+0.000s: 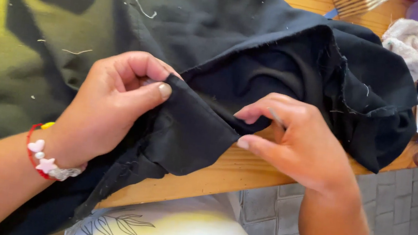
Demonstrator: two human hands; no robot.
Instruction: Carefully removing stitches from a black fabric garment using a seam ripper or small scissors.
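1. left hand (109, 108) grip closed, pinching folded corner of black cloth (258, 60).
2. right hand (299, 142) grip closed on cloth edge w/ a thin needle (275, 117).
3. cloth lies over wooden bench (223, 175) edge.

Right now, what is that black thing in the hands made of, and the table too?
The black cloth looks like matte woven fabric: frayed edges, loose threads. The table looks like smooth, light wood with visible grain.

Home sewing corner: wooden table (245, 172), black fabric (259, 54)
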